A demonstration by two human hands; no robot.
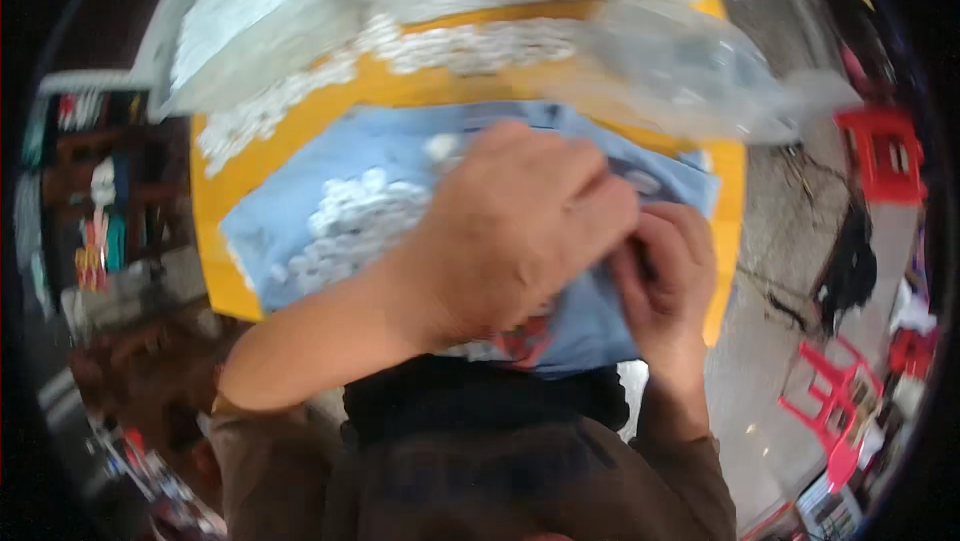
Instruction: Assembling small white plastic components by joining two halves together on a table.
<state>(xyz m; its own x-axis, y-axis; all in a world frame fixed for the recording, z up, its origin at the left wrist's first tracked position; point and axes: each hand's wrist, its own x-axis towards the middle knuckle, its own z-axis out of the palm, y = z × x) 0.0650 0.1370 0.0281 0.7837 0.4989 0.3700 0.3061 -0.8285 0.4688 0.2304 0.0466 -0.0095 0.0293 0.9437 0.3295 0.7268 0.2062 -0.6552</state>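
Note:
My left hand (520, 226) reaches across the middle of a light blue cloth (290, 186), its fingers curled into a pinch. Close against it on the right, my right hand (668, 276) is also curled, thumb toward the fingers. The fingertips of both meet, and whatever they pinch is hidden and blurred. Left of my left wrist, a heap of small white round pieces (365, 206) lies on the cloth. A single white piece (440, 149) sits by my left knuckles. Beneath the hands a red patch (522, 341) shows on the cloth.
The cloth lies on a yellow tabletop (225, 266). More white pieces (470, 46) line its far side, beside large clear plastic bags (690, 66). On the floor to the right are a red stool (885, 153), a pink chair (835, 401) and a black bundle (848, 266).

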